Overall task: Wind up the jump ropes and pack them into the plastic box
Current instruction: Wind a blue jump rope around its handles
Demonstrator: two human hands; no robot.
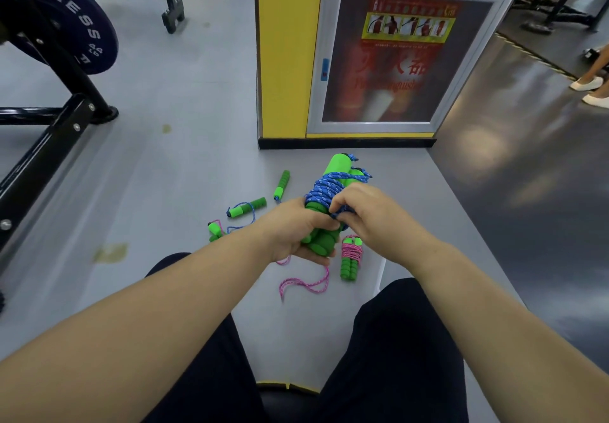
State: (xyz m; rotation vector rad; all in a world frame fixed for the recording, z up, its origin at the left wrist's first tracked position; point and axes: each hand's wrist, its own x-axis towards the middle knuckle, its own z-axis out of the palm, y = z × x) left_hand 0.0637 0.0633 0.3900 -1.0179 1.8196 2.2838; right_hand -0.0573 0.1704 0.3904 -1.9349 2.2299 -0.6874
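While aloft — blue jump rope (322, 190) between left hand (295, 229) and right hand (374, 216)

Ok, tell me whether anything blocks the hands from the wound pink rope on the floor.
Nothing covers the wound pink rope, but both hands are busy: left hand grips the blue rope bundle, right hand pinches its cord.
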